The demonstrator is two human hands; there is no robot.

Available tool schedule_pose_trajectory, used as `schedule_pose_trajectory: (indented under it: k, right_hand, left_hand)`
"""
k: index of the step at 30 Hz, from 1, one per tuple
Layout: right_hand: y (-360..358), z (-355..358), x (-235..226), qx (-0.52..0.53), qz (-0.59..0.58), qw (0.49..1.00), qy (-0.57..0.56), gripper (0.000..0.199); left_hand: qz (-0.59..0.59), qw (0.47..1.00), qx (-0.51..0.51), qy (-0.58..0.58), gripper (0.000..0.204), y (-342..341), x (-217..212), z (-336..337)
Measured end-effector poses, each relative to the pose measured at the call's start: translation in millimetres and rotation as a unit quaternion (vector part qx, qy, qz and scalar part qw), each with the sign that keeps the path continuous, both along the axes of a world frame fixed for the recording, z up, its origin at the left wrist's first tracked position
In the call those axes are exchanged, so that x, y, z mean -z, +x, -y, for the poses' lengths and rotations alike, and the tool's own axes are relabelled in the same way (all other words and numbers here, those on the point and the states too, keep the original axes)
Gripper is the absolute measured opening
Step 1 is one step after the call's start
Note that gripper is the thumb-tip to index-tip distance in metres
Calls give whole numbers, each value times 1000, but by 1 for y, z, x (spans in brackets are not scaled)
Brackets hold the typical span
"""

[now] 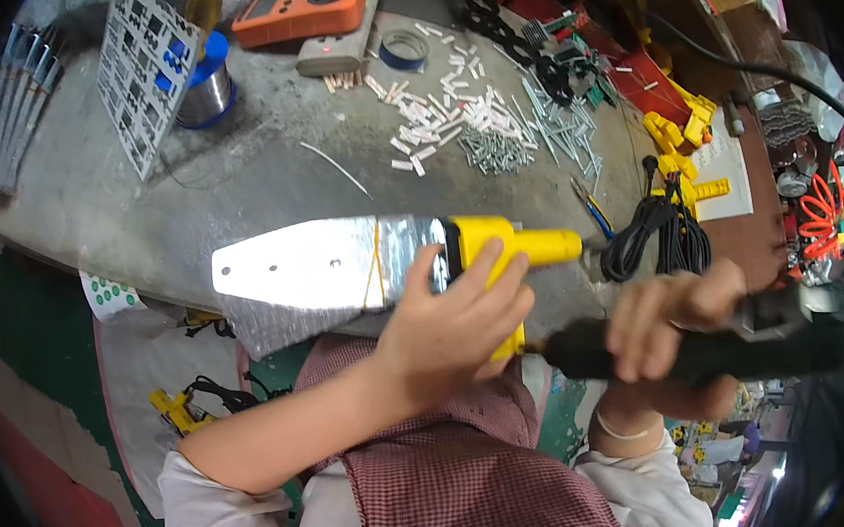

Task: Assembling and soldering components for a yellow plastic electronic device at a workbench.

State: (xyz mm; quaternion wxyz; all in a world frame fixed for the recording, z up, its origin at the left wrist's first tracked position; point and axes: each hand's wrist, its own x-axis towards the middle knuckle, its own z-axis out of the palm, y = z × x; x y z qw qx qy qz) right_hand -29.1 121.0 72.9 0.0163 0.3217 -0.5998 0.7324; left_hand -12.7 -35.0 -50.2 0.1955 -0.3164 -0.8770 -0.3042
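- Your left hand (452, 321) is closed around the yellow body (502, 256) of a tool with a flat metal blade (322, 272), gripping it where plate meets housing, thumb over the top.
- Your right hand (674, 327) is wrapped tight around a dark powered screwdriver (691, 350), its tip pressed against the yellow body's underside.
- The tool is held just above the edge of the grey workbench (263, 167), blade pointing to your left.
- Judge it front-heavy: the metal plate looks stiff and smooth, likely slippery, with hard edges. The plastic housing gives the surer hold.
- Farther out on the bench lie loose screws (497, 146) and white plugs (429, 112), an orange meter (305, 11), and a black coiled cord (655, 233).
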Motion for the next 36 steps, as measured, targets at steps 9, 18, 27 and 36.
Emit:
schedule_pose_trajectory:
  k: [9, 18, 27, 36]
  right_hand:
    - [-48, -86, 8, 68, 180, 930, -312, 38]
    - [-62, -107, 73, 207, 224, 863, -403, 34]
    - [-67, -96, 87, 258, 255, 837, -411, 34]
    - [-69, -97, 93, 150, 280, 824, -469, 33]
  left_hand:
    - [176, 977, -5, 122, 73, -1, -35, 50]
    - [204, 978, -29, 21, 65, -20, -38, 48]
    - [222, 974, -43, 19, 65, -22, -39, 46]
    - [223, 972, -48, 64, 64, -25, -34, 49]
